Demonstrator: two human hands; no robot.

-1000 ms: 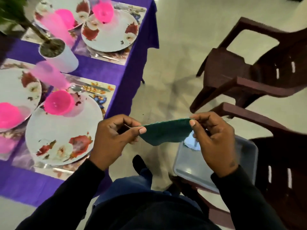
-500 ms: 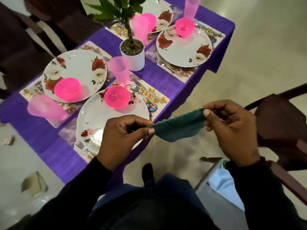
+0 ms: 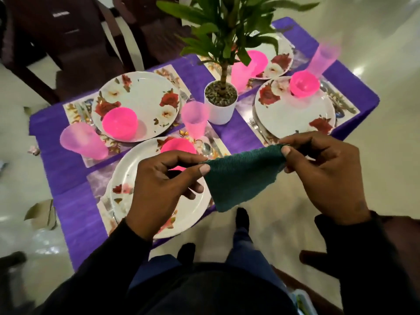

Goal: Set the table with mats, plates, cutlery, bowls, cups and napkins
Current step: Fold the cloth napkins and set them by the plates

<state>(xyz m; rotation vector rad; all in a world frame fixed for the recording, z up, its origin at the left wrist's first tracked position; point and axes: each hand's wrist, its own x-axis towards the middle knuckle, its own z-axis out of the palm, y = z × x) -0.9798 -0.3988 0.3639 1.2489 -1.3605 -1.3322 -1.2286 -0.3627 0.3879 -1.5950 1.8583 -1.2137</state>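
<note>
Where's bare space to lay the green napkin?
Bare purple cloth runs between the white plant pot and the fork; more lies at the near left corner. Plates, bowls and cups crowd every mat.

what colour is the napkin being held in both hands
Dark green, with a ribbed texture; the napkin shows clearly in the head view.

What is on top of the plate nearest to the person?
A pink bowl stands on the nearest plate. The left hand, pinching the green napkin, covers much of the plate, so that part cannot be seen.
</note>
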